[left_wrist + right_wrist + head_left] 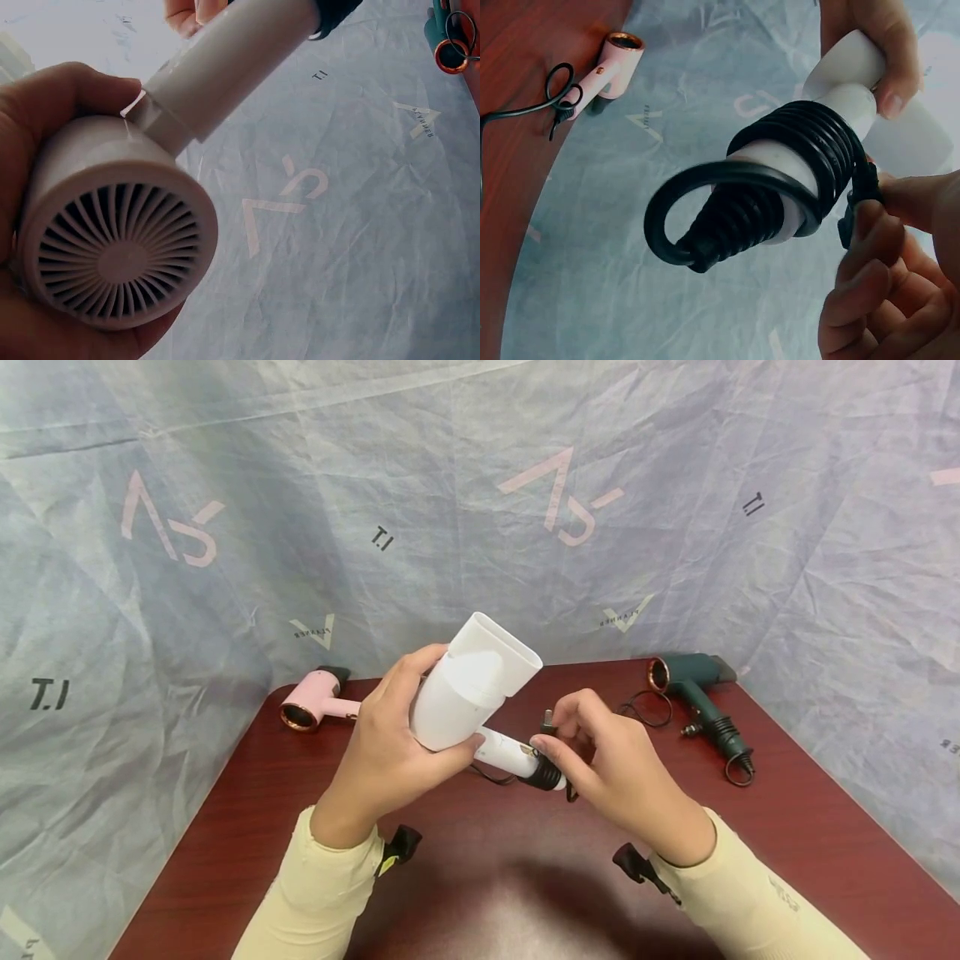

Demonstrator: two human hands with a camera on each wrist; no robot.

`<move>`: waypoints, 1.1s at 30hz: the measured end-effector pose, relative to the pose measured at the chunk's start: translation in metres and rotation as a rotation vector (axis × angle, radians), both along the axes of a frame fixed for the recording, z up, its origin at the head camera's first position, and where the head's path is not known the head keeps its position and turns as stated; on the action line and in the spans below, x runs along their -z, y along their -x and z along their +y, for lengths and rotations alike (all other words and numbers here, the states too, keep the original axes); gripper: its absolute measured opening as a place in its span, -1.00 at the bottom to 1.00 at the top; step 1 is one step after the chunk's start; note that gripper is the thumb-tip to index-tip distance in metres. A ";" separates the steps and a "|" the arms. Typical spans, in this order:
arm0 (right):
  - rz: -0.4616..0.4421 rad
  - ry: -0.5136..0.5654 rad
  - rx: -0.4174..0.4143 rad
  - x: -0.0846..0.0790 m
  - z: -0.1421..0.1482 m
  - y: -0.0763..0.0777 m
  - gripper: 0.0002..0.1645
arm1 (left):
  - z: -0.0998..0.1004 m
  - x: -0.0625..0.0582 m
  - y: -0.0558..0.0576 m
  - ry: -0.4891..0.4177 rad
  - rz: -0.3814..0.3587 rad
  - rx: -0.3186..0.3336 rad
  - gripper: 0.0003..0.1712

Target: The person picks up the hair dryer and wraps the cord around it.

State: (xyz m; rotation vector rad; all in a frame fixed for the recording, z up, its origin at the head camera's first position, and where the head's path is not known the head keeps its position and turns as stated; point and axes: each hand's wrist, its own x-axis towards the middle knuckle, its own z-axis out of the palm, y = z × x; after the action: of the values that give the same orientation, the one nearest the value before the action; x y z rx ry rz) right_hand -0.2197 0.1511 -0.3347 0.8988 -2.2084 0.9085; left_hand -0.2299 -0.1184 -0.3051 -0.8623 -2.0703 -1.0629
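Observation:
My left hand [382,747] grips a white hair dryer [453,697] round its body, above the table, with the flat nozzle tilted up and away. In the left wrist view its round slatted intake grille [124,255] faces the camera. The handle points right, toward my right hand [626,768]. A black power cord [802,142] is wound in several turns round the handle's lower end and makes a loose loop at its tip. Thumb and fingers of the right hand pinch the cord's plug [548,723], its metal prongs pointing up, beside the coils.
A pink hair dryer [307,697] lies at the back left of the dark red table [465,852]. At the back right lies a dark green hair dryer [697,689] with its cord wound round the handle. A grey printed cloth [450,510] hangs behind and at both sides.

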 end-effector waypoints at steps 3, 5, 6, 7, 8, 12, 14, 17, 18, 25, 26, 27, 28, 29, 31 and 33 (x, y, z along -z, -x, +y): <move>-0.006 -0.026 -0.021 0.001 -0.001 0.002 -0.69 | 0.001 0.000 0.000 0.002 -0.021 0.021 -0.05; 0.041 -0.047 -0.015 0.003 -0.002 0.003 -0.72 | 0.001 0.001 0.001 -0.001 -0.035 0.030 -0.04; 0.088 -0.063 -0.006 0.004 -0.003 0.004 -0.75 | 0.002 0.001 0.001 -0.004 -0.044 0.029 -0.04; 0.142 -0.079 0.007 0.005 -0.005 0.004 -0.78 | 0.002 0.002 0.002 -0.009 -0.056 0.028 -0.03; 0.202 -0.100 0.027 0.006 -0.007 0.004 -0.81 | 0.003 0.002 0.002 -0.017 -0.074 0.027 -0.03; 0.372 -0.231 0.131 0.011 -0.013 0.004 -0.63 | 0.005 0.004 0.004 -0.068 -0.184 0.003 -0.01; 0.361 -0.309 0.164 0.013 -0.013 0.003 -0.42 | 0.007 0.005 0.006 -0.109 -0.272 -0.007 -0.01; 0.324 -0.397 0.193 0.017 -0.012 0.005 -0.19 | 0.013 0.010 0.010 -0.190 -0.429 0.009 0.01; 0.332 -0.410 0.197 0.018 -0.010 0.007 -0.19 | 0.016 0.012 0.012 -0.215 -0.478 0.020 0.01; 0.349 -0.409 0.244 0.020 0.030 0.037 -0.43 | 0.045 0.036 0.044 -0.518 -0.679 0.340 -0.43; 0.342 -0.404 0.266 0.020 0.039 0.042 -0.45 | 0.048 0.043 0.051 -0.522 -0.702 0.372 -0.45; 0.337 -0.395 0.288 0.021 0.048 0.048 -0.45 | 0.051 0.052 0.057 -0.468 -0.708 0.355 -0.46; 0.326 -0.385 0.314 0.022 0.057 0.053 -0.46 | 0.053 0.062 0.063 -0.362 -0.716 0.297 -0.43; 0.313 -0.370 0.342 0.024 0.066 0.058 -0.46 | 0.054 0.075 0.067 -0.207 -0.712 0.210 -0.39; 0.275 -0.338 0.403 0.028 0.085 0.068 -0.45 | 0.055 0.101 0.071 0.193 -0.659 0.003 -0.29; 0.203 -0.306 0.462 0.031 0.103 0.074 -0.41 | 0.055 0.123 0.069 0.570 -0.572 -0.163 -0.21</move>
State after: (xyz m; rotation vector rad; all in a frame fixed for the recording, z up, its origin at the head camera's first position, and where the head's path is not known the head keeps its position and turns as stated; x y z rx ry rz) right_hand -0.2938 0.2537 -0.3660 0.5395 -2.2676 0.2575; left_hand -0.2993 -0.0634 -0.4285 -0.6706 -2.9547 -0.6780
